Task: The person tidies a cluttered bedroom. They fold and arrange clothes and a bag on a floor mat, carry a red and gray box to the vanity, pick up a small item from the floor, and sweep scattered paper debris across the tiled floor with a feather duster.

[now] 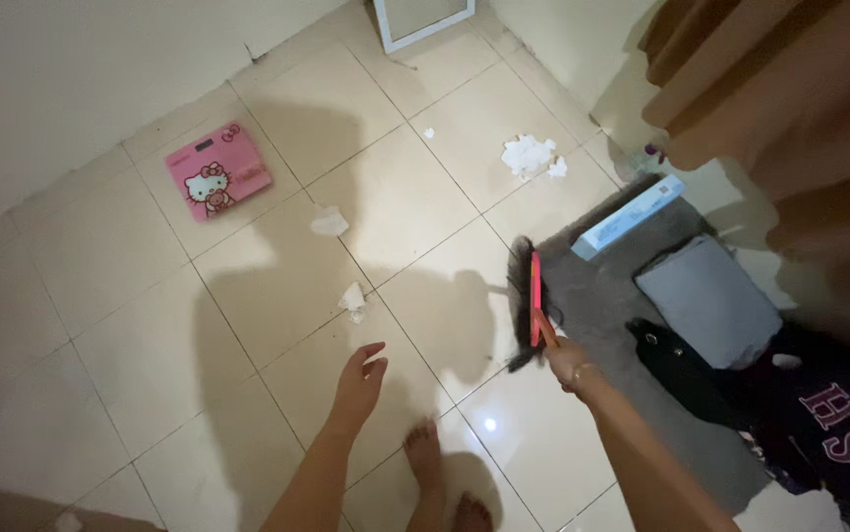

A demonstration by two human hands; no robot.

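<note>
Head view. Right hand [570, 363] gripped around the handle of a short broom [528, 303]: red-pink plastic head, dark soft bristles, standing upright at the edge of a grey fuzzy rug [602, 296]. Left hand [361, 379] empty, fingers loosely spread, hanging over the glossy cream floor tiles [149, 345]. Crumpled white tissue scraps: one [353, 299] just ahead of the left hand, one [329, 223] farther out, a larger heap [531, 155] near the wall. Pink square bathroom scale [218, 178] with a cartoon cat print, near the left wall. On the rug: long white-and-blue box [629, 217], grey fabric pillow [709, 301], black bag [676, 360].
</note>
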